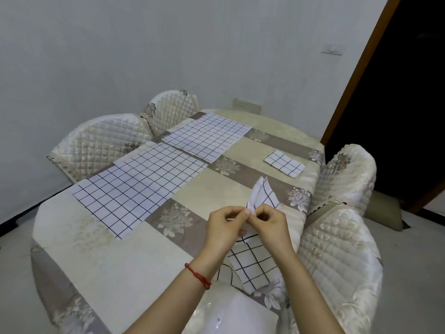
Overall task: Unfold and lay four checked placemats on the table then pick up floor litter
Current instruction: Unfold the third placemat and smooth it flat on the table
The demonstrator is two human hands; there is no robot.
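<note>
Pinching the half-folded white black-checked cloth placemat (252,259), left hand (222,227) and right hand (269,224) could lose the thin layers, dropping it crooked.

The middle of the held mat (252,259) is covered by the left hand (222,229) and the right hand (269,224), so how it is folded there cannot be told. Both arms are cut off by the bottom edge. Part of the table (115,268) is cut off there too. The chair (342,256) on the right is partly hidden behind the right arm. The room behind the door frame (361,68) is too dark to be seen.
</note>
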